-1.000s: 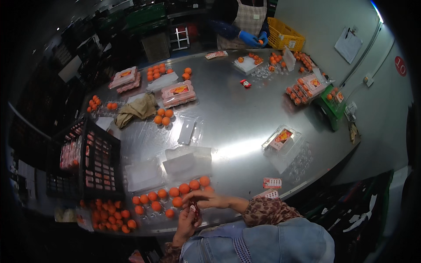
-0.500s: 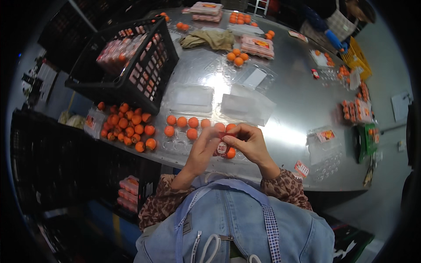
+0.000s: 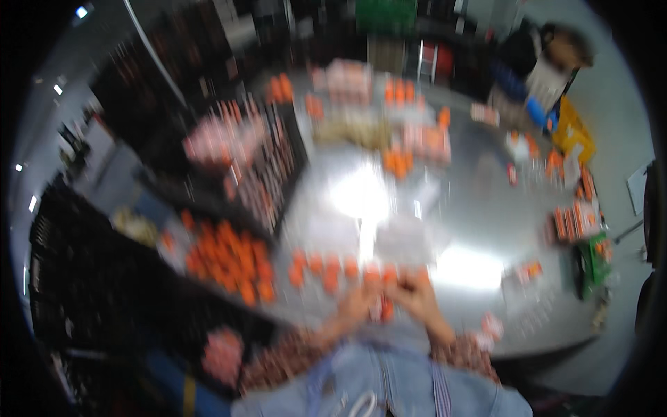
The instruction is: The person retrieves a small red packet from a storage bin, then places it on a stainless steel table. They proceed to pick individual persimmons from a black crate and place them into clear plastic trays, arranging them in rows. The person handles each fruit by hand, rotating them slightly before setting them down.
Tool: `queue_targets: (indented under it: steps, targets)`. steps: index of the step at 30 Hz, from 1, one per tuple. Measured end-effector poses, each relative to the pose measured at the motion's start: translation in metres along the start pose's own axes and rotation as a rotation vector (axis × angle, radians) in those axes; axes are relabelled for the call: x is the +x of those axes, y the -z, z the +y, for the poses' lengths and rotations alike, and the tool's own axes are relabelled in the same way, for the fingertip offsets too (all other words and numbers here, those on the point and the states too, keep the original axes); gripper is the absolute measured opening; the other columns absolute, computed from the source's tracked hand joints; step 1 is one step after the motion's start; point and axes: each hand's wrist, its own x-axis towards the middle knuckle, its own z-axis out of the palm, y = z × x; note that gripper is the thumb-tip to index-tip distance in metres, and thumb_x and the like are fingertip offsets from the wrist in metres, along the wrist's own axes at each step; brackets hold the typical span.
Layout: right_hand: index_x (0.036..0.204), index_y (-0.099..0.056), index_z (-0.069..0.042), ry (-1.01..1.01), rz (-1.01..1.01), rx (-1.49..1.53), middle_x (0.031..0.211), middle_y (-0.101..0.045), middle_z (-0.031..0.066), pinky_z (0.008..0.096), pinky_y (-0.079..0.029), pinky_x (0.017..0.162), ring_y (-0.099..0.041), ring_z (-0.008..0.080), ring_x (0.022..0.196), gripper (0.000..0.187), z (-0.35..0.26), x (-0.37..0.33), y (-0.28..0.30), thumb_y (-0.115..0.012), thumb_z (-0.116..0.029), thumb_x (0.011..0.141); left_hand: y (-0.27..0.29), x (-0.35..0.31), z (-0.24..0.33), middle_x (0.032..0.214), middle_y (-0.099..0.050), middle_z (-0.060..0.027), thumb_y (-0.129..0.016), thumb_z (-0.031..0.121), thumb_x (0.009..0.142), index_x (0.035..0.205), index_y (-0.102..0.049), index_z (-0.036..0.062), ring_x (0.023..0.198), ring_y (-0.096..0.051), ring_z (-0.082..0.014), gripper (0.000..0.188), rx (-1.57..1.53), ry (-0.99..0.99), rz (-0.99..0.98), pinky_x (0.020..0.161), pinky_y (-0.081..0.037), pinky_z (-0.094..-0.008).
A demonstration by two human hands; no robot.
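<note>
Our left hand [image 3: 356,306] and right hand [image 3: 415,297] come together over the near side of the metal table [image 3: 479,201], fingers bent inward toward a small red-and-white packet [image 3: 377,307]. It sits in the gap between them, at the right end of a row of orange fruit [image 3: 330,271]. Motion blur smears our fingertips, so we cannot tell whether either hand pinches it or just touches it. The smear hides which way the packet points and where its long axis lies.

The table's near edge passes close under our wrists, leaving little room toward our body. To our left, the row leads to a heap of fruit [image 3: 233,257] at the edge, with a black crate [image 3: 264,177] behind it. Ahead lie pale sheets [image 3: 410,240]; right of them, bare shiny metal opens out, bounded near the right edge by a clear plastic tray [image 3: 514,299].
</note>
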Motion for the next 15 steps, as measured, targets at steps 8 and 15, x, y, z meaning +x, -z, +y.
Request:
queue_targets:
  steps: [8, 15]
  targets:
    - [0.09, -0.067, -0.002, 0.399, 0.167, -0.154, 0.072, -0.06, 0.0055, 0.0299, -0.045, 0.058, -0.057, 0.0162, 0.065, 0.013, -0.009, 0.008, -0.024, -0.075, -0.007, 0.081, -0.004, -0.003, 0.01, 0.092, -0.061, 0.0017, -0.051, 0.022, 0.102, 0.102, -0.062, 0.0044, 0.081, -0.056, -0.0052, 0.021, -0.791, 0.122, 0.07, 0.069, -0.047, -0.022]
    - [0.087, -0.063, -0.005, 0.84, 0.242, -0.439, 0.074, -0.059, 0.0071, 0.0373, -0.039, 0.053, -0.052, 0.0263, 0.06, 0.024, -0.028, 0.015, -0.018, -0.074, 0.003, 0.068, -0.016, -0.009, 0.038, 0.083, -0.053, 0.003, -0.049, 0.018, 0.102, 0.089, -0.057, 0.0058, 0.079, -0.051, -0.0042, 0.02, -0.868, 0.061, 0.182, 0.068, -0.045, -0.0241]
